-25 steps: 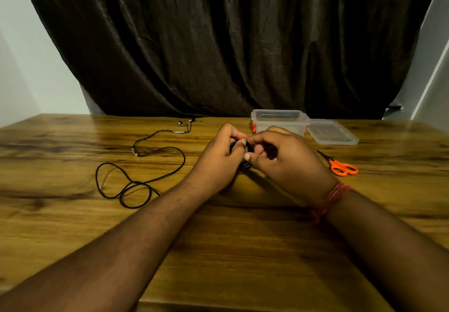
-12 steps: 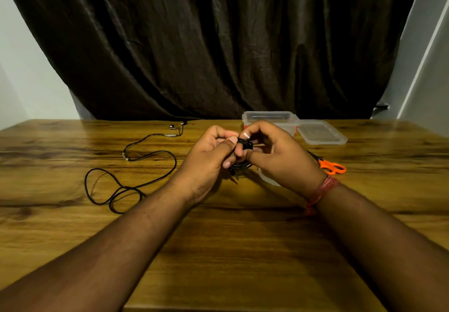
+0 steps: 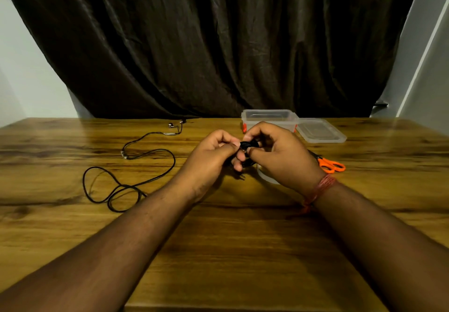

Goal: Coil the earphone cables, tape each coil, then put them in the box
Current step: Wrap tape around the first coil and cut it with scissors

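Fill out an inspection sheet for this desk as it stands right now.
Surface: wooden table, bare in the foreground.
Job's things: coiled black earphone cable pinched between both hands; clear plastic box open at the back, its lid lying beside it; clear tape roll partly hidden under the right hand.
Clutter: orange-handled scissors right of the hands.
Hands: left hand and right hand both grip the coil above the table.
Cables: second earphone cable lies loose and uncoiled on the left.
Surroundings: dark curtain, pale walls.
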Motion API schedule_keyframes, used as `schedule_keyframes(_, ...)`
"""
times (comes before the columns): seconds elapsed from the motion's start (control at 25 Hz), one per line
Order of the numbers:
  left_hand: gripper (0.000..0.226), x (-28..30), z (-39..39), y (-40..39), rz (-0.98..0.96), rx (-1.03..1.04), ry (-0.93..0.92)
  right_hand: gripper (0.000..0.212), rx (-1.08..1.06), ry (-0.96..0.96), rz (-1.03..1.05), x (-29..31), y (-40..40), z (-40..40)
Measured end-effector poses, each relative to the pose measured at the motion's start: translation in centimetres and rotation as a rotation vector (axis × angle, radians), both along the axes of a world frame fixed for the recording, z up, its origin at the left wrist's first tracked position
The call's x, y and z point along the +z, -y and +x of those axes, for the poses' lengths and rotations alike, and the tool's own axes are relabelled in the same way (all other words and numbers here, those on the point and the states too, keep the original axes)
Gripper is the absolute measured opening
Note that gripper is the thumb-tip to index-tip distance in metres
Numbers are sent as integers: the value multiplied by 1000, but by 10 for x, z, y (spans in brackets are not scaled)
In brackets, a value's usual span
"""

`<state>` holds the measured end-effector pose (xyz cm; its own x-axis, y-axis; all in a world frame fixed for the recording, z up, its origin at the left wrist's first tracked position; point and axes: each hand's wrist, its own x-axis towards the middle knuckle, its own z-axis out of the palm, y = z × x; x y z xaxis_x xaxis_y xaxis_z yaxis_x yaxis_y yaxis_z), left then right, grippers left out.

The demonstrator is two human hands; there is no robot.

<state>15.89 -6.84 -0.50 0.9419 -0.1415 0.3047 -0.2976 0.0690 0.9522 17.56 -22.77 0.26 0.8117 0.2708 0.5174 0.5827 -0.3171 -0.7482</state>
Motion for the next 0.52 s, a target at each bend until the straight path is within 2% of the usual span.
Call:
schedule_keyframes(0.12, 13, -1, 1, -1, 100, 53, 7, 22, -46, 34, -42, -4, 1, 3)
schedule_keyframes(0.32, 9, -3, 2, -1, 287, 83, 119, 19, -74, 58, -51, -4, 3, 6)
schedule_keyframes(0.52, 12, -5, 8, -3, 284, 99, 130, 21, -79, 71, -85, -4, 3, 5)
